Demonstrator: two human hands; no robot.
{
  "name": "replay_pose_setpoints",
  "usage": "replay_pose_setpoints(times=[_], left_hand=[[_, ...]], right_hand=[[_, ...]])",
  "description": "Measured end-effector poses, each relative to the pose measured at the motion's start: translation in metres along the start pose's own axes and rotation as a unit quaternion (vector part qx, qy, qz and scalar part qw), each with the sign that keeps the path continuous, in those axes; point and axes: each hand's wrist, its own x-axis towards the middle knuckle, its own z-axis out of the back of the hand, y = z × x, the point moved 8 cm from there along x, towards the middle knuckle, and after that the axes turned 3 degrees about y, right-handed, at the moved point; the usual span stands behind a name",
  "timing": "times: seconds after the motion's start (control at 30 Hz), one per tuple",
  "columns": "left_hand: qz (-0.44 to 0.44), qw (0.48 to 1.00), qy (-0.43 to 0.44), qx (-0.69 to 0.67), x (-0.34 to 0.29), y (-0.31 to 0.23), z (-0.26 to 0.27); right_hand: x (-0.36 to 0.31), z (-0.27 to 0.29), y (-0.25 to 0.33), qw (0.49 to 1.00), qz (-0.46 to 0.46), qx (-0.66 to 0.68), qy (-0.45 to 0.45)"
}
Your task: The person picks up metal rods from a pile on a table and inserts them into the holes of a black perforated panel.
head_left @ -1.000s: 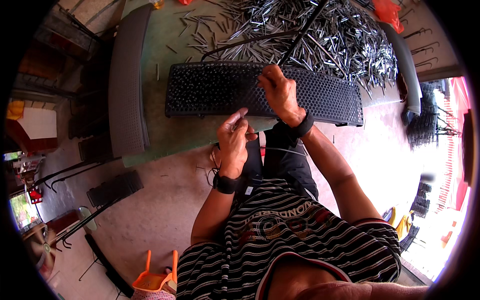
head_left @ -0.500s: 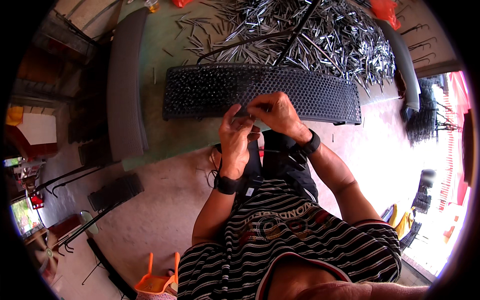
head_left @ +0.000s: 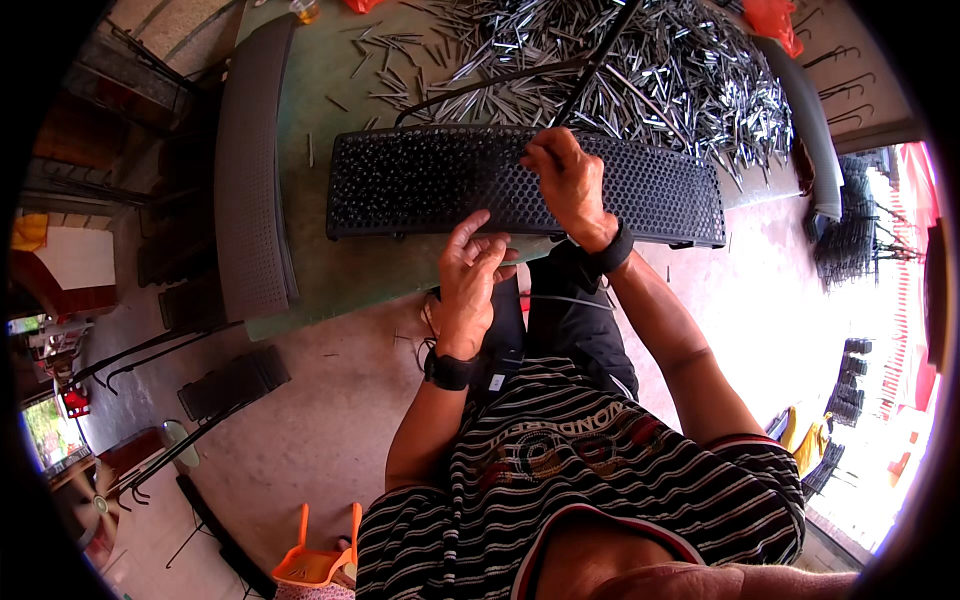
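A long black perforated panel point(head_left: 640, 190) lies in front of me on the table. Its left part is thick with small dark pieces in the holes, while the holes on the right look bare. Above the panel's middle, my right hand point(head_left: 572, 188) is closed in a pinch; whatever is between the fingertips is too small to make out. Just off the panel's near edge, my left hand point(head_left: 470, 285) is palm up with its fingers curled in, and its contents are hidden. A big heap of thin silvery metal pieces point(head_left: 690, 90) spreads beyond the panel.
Black metal bars point(head_left: 590, 75) cross over the heap. Stacked grey perforated sheets point(head_left: 255, 180) line the table's left end. At the back stand an orange-red bag point(head_left: 772, 28) and a small cup point(head_left: 304, 10). An orange chair point(head_left: 310, 570) is behind me at the lower left.
My right hand has moved away from my left hand, up and to the right, onto the panel's middle. The left hand has stayed nearly in place.
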Motion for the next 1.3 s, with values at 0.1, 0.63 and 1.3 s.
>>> replay_pose_setpoints(times=[0.1, 0.63, 1.3], left_hand=[[-0.001, 1.000, -0.001, 0.002, 0.000, -0.003, -0.001], [-0.033, 0.999, -0.018, -0.004, -0.001, -0.021, 0.009], [-0.460, 0.695, -0.233, 0.501, -0.141, -0.395, 0.038]], right_hand=[[0.001, -0.005, 0.001, 1.000, 0.019, -0.022, 0.009], [0.003, -0.020, 0.010, 0.984, 0.115, -0.116, 0.073], [-0.031, 0.337, -0.002, 0.947, -0.006, -0.102, -0.305]])
